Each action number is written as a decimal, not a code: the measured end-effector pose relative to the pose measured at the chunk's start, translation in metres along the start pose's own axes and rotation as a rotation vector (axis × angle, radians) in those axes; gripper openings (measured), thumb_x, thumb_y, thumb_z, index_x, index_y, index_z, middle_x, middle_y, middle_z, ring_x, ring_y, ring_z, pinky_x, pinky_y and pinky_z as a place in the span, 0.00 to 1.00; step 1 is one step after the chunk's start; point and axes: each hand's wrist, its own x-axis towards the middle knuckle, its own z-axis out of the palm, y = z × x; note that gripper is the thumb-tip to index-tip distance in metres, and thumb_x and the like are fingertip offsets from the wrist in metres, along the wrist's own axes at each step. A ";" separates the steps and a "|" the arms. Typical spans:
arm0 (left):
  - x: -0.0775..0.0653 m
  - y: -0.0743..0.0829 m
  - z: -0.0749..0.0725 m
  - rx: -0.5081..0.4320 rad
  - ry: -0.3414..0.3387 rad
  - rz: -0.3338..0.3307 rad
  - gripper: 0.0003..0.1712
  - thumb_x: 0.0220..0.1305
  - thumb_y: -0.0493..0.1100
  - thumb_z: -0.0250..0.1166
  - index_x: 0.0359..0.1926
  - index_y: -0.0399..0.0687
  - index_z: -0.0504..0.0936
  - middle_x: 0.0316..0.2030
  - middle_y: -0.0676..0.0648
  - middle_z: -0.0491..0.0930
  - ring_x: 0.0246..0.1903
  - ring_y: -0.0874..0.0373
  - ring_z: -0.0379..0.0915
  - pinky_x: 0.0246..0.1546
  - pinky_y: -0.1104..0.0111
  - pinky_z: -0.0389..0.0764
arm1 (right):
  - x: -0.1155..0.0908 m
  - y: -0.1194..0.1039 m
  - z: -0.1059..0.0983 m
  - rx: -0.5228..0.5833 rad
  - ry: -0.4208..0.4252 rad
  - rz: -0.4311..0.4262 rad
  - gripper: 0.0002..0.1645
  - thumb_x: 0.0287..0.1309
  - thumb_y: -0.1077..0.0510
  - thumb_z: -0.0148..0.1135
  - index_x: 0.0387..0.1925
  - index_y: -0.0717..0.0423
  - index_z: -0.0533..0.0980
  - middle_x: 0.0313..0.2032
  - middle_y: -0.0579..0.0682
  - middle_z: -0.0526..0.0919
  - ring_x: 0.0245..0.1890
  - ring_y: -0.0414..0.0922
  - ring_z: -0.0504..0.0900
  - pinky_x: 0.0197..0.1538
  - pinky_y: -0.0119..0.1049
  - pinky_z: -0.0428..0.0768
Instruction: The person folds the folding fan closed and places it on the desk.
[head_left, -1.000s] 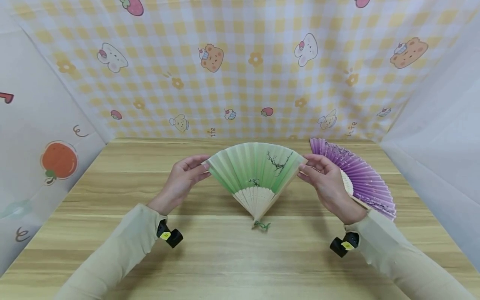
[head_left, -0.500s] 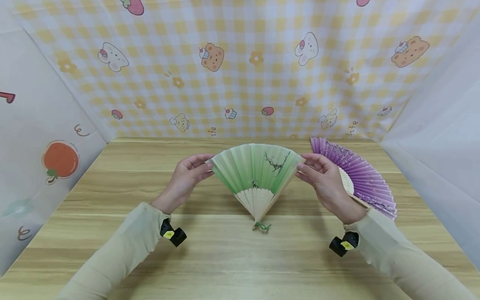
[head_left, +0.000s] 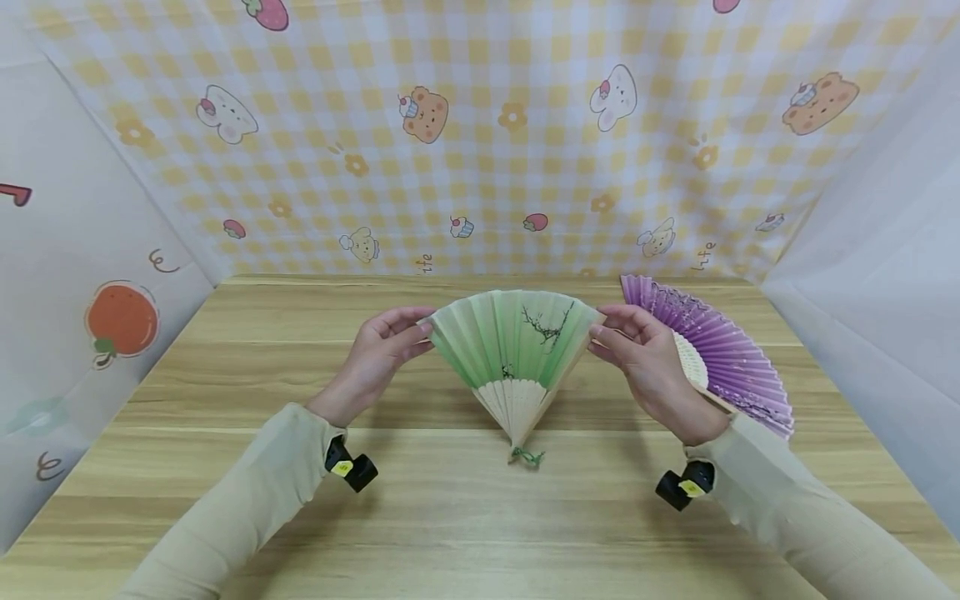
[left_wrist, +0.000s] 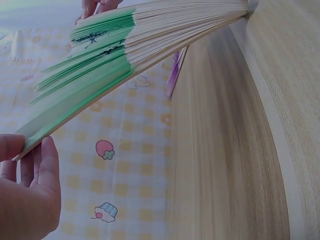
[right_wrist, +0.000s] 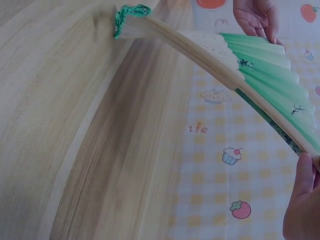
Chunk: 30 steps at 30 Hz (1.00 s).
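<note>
A green folding fan (head_left: 510,342) with pale wooden ribs and a dark branch print is spread partway between both hands. My left hand (head_left: 375,354) pinches its upper left corner between thumb and fingers; in the left wrist view that hand (left_wrist: 30,195) grips the outer rib's tip. Its upper right corner is pinched by my right hand (head_left: 648,367), also seen as a hand (right_wrist: 302,205) in the right wrist view. The fan's pivot points down toward the table, with a green cord (right_wrist: 131,14) tied there. In the left wrist view the pleats (left_wrist: 95,55) look bunched on the far side.
An open purple folding fan (head_left: 723,358) lies at the table's right side, partly behind my right hand. The wooden table (head_left: 480,533) runs back to a yellow checked cloth (head_left: 480,183). White cloth walls stand left and right.
Both hands have drawn slightly closer together, the left one moving rightward more. The green fan between them has narrowed a little. The purple fan has stayed put.
</note>
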 end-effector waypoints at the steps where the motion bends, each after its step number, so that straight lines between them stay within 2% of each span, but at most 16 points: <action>1: 0.000 0.000 0.000 -0.001 -0.002 -0.001 0.10 0.60 0.31 0.53 0.38 0.48 0.76 0.37 0.52 0.78 0.38 0.60 0.75 0.46 0.64 0.75 | 0.000 0.000 0.000 -0.001 -0.001 0.002 0.12 0.53 0.71 0.55 0.37 0.55 0.74 0.29 0.46 0.76 0.33 0.39 0.79 0.41 0.33 0.79; 9: 0.001 -0.001 0.001 0.001 -0.001 -0.007 0.09 0.61 0.31 0.53 0.39 0.47 0.75 0.37 0.52 0.78 0.39 0.59 0.75 0.49 0.59 0.73 | 0.001 -0.001 0.002 -0.012 0.002 0.010 0.12 0.52 0.71 0.57 0.39 0.58 0.74 0.29 0.46 0.76 0.31 0.39 0.79 0.41 0.33 0.79; 14: 0.001 -0.002 0.002 -0.005 -0.002 -0.006 0.09 0.61 0.31 0.53 0.39 0.47 0.75 0.37 0.52 0.78 0.38 0.59 0.75 0.47 0.61 0.74 | 0.000 -0.001 0.004 -0.014 0.003 0.009 0.12 0.50 0.70 0.59 0.38 0.57 0.75 0.29 0.46 0.75 0.31 0.39 0.79 0.41 0.34 0.79; 21: 0.001 0.000 0.005 0.000 0.001 -0.004 0.09 0.61 0.31 0.53 0.39 0.47 0.75 0.37 0.52 0.78 0.38 0.60 0.75 0.45 0.65 0.76 | 0.001 -0.002 0.006 -0.026 -0.009 0.003 0.13 0.52 0.72 0.56 0.36 0.52 0.76 0.28 0.45 0.77 0.30 0.38 0.79 0.41 0.33 0.79; 30: 0.002 0.001 0.008 -0.007 -0.017 0.011 0.10 0.61 0.30 0.52 0.38 0.47 0.75 0.36 0.52 0.78 0.38 0.60 0.75 0.46 0.65 0.75 | 0.003 -0.003 0.009 -0.035 -0.013 0.000 0.14 0.52 0.72 0.56 0.35 0.51 0.76 0.28 0.45 0.77 0.30 0.38 0.79 0.41 0.33 0.79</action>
